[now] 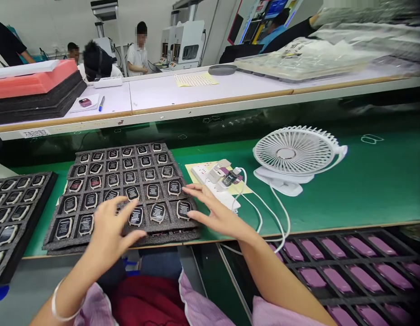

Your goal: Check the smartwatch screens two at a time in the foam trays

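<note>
A dark grey foam tray [120, 244] lies on the green bench, its compartments filled with square smartwatch faces whose screens show small white text. Over its front middle hovers my left hand [111, 224], thumb and fingers apart, hiding a few compartments. Its fingertips are near a watch face [136, 216] in the front row. My right hand [213, 210] is at the tray's right edge, fingers spread around the corner watch face [183, 209]. The fingertips look close to that watch; whether they touch it I cannot tell. Neither hand grips anything.
Another watch tray [18, 226] lies at the left. A power strip [226, 199] with chargers and white cables sits right of the main tray, beside a white fan [294, 154]. Purple pieces fill a black tray [335, 260] low at right. People work beyond the shelf [155, 97].
</note>
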Tool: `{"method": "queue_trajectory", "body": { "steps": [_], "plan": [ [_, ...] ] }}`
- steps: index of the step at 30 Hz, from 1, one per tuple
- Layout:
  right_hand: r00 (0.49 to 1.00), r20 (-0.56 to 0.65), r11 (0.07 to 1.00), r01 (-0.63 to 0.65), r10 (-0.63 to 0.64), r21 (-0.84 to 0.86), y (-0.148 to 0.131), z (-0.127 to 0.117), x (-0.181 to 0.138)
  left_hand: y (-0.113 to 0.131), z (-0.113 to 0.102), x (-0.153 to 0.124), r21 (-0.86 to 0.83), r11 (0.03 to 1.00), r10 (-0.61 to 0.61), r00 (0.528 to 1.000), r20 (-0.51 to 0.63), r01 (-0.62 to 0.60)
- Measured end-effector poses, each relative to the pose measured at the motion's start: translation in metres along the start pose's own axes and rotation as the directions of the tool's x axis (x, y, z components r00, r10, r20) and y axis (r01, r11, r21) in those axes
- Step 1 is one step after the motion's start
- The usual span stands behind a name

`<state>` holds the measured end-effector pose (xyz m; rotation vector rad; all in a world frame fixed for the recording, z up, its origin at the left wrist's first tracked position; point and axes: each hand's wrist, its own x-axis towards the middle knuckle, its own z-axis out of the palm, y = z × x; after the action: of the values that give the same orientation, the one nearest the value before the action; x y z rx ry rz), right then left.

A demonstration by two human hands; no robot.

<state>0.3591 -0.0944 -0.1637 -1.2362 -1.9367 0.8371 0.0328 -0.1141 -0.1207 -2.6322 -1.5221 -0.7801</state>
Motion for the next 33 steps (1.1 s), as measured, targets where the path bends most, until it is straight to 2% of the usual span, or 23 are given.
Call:
{"method": "queue_trajectory", "body": {
  "steps": [1, 2, 3, 5, 6, 8, 9, 10, 12, 13, 14, 16, 18, 20, 21, 22, 24, 25, 26, 28, 30, 33],
  "plan": [
    [0.997, -0.044, 0.997, -0.054, 0.057, 0.06, 0.006, 0.001, 0.001, -0.015, -0.012, -0.012, 0.043, 0.996, -0.074, 0.992, -0.106, 0.079],
    [0.987, -0.082, 0.983, -0.123, 0.135, 0.136, 0.012, 0.003, 0.003, -0.032, -0.024, -0.025, 0.081, 0.979, -0.167, 0.962, -0.215, 0.188],
    [0.968, -0.104, 0.953, -0.201, 0.228, 0.226, 0.019, 0.005, 0.007, -0.05, -0.036, -0.039, 0.113, 0.938, -0.281, 0.907, -0.313, 0.329],
    [0.908, -0.081, 0.847, -0.347, 0.411, 0.401, 0.032, 0.01, 0.02, -0.082, -0.054, -0.071, 0.098, 0.775, -0.527, 0.724, -0.446, 0.625],
    [0.875, -0.059, 0.79, -0.403, 0.481, 0.462, 0.035, 0.014, 0.029, -0.095, -0.059, -0.087, 0.062, 0.681, -0.639, 0.632, -0.438, 0.73],
    [0.825, -0.032, 0.71, -0.465, 0.565, 0.529, 0.036, 0.019, 0.049, -0.112, -0.061, -0.116, 0.005, 0.555, -0.797, 0.534, -0.283, 0.832],
    [0.812, -0.031, 0.693, -0.477, 0.583, 0.541, 0.033, 0.022, 0.058, -0.116, -0.058, -0.127, -0.038, 0.526, -0.838, 0.511, -0.191, 0.85],
    [0.803, -0.038, 0.687, -0.483, 0.594, 0.543, 0.028, 0.024, 0.066, -0.117, -0.053, -0.136, -0.088, 0.529, -0.847, 0.52, -0.108, 0.844],
    [0.79, -0.062, 0.693, -0.494, 0.61, 0.525, 0.016, 0.027, 0.076, -0.112, -0.041, -0.145, -0.186, 0.581, -0.808, 0.59, -0.011, 0.792],
    [0.781, -0.078, 0.698, -0.502, 0.619, 0.511, 0.01, 0.027, 0.079, -0.107, -0.036, -0.146, -0.221, 0.6, -0.789, 0.615, -0.007, 0.768],
    [0.772, -0.097, 0.702, -0.509, 0.628, 0.498, 0.006, 0.027, 0.079, -0.102, -0.032, -0.145, -0.248, 0.611, -0.78, 0.625, -0.025, 0.752],
    [0.765, -0.135, 0.712, -0.499, 0.63, 0.494, 0.002, 0.024, 0.08, -0.093, -0.029, -0.139, -0.3, 0.608, -0.784, 0.615, -0.08, 0.736],
    [0.761, -0.162, 0.709, -0.474, 0.628, 0.522, 0.001, 0.019, 0.083, -0.086, -0.03, -0.131, -0.443, 0.536, -0.826, 0.555, -0.099, 0.719],
    [0.757, -0.104, 0.656, -0.479, 0.645, 0.583, -0.001, 0.016, 0.091, -0.082, -0.032, -0.119, -0.702, 0.351, -0.895, 0.443, -0.057, 0.619],
    [0.749, -0.03, 0.602, -0.506, 0.662, 0.618, -0.003, 0.016, 0.096, -0.081, -0.033, -0.112, -0.83, 0.222, -0.92, 0.391, -0.006, 0.511],
    [0.734, 0.063, 0.534, -0.547, 0.676, 0.645, -0.006, 0.016, 0.101, -0.081, -0.032, -0.105, -0.922, 0.096, -0.932, 0.359, 0.05, 0.375],
    [0.692, 0.243, 0.407, -0.632, 0.68, 0.66, -0.014, 0.018, 0.109, -0.08, -0.029, -0.091, -0.986, -0.1, -0.926, 0.35, 0.14, 0.13],
    [0.67, 0.301, 0.36, -0.66, 0.678, 0.659, -0.019, 0.02, 0.111, -0.081, -0.027, -0.085, -0.986, -0.158, -0.926, 0.34, 0.163, 0.043],
    [0.655, 0.331, 0.327, -0.674, 0.679, 0.663, -0.022, 0.021, 0.112, -0.082, -0.024, -0.08, -0.981, -0.191, -0.931, 0.322, 0.174, -0.023],
    [0.663, 0.328, 0.304, -0.652, 0.673, 0.694, -0.027, 0.024, 0.111, -0.085, -0.021, -0.074, -0.973, -0.197, -0.952, 0.26, 0.161, -0.118],
    [0.705, 0.268, 0.329, -0.588, 0.657, 0.739, -0.03, 0.026, 0.107, -0.089, -0.023, -0.074, -0.968, -0.174, -0.969, 0.205, 0.136, -0.182],
    [0.783, 0.207, 0.409, -0.507, 0.586, 0.759, -0.036, 0.032, 0.105, -0.096, -0.04, -0.082, -0.963, -0.123, -0.986, 0.136, 0.092, -0.241]
  ]
}}
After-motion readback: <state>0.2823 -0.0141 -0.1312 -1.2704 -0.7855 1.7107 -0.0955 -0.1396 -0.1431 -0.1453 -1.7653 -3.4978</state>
